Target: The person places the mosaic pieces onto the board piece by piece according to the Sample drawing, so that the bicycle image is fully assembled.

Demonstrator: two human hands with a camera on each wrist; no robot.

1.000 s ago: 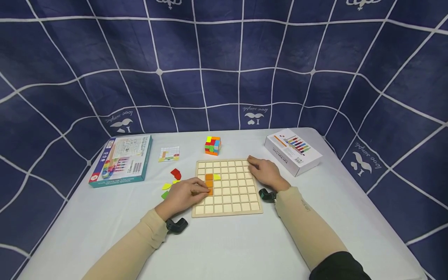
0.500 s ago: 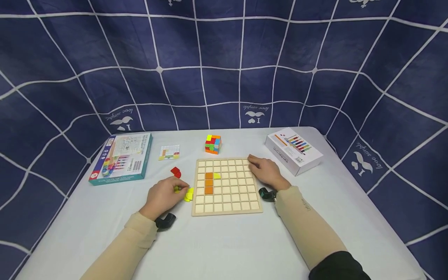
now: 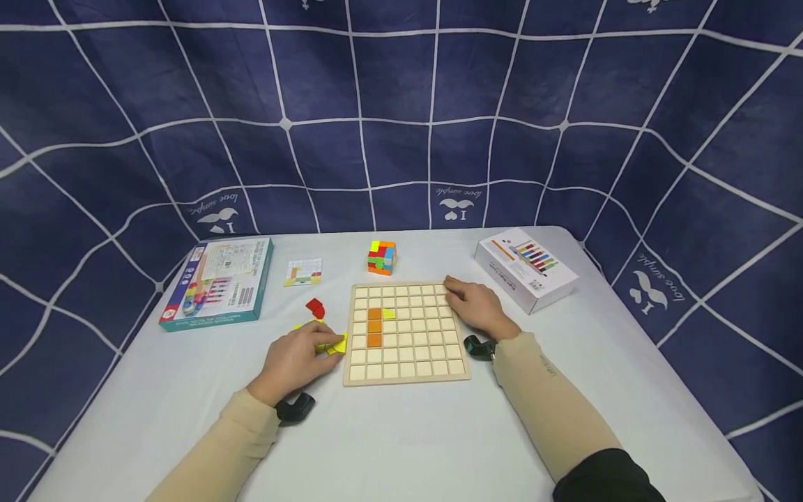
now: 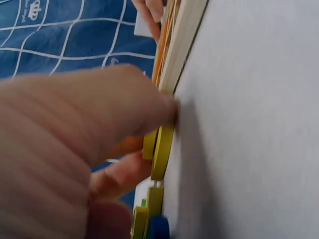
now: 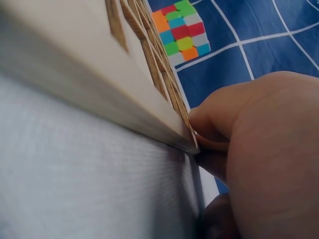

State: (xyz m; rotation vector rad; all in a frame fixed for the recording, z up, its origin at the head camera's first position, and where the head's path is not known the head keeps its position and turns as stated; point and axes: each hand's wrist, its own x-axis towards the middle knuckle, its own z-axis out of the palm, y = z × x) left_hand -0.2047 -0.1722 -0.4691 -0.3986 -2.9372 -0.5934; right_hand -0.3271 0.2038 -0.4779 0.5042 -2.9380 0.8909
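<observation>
My left hand (image 3: 293, 359) is at the left edge of the wooden grid board (image 3: 420, 382), with thumb and fingertips on either side of a yellow tile (image 3: 339, 345). In the left wrist view, the thumb covers part of the yellow tile (image 4: 163, 154), while a finger lies behind it. Three orange tiles (image 3: 374, 326) stand in a column on the board, and a yellow tile (image 3: 389, 314) sits right of the top one. At the board's far right corner, my right hand (image 3: 479, 309) holds the rim (image 5: 164, 124) between thumb and fingers.
Red tiles (image 3: 316, 308) lie beyond my left hand. A pattern card (image 3: 304, 272) and a puzzle cube (image 3: 381, 258) stand farther back. A flat teal box (image 3: 219, 282) is at left, a white box (image 3: 527, 268) at right.
My left hand has moved left from the orange tiles to the yellow tiles beside the board. Some yellow tiles now lie nearer the board's edge. My right hand has stayed at the corner.
</observation>
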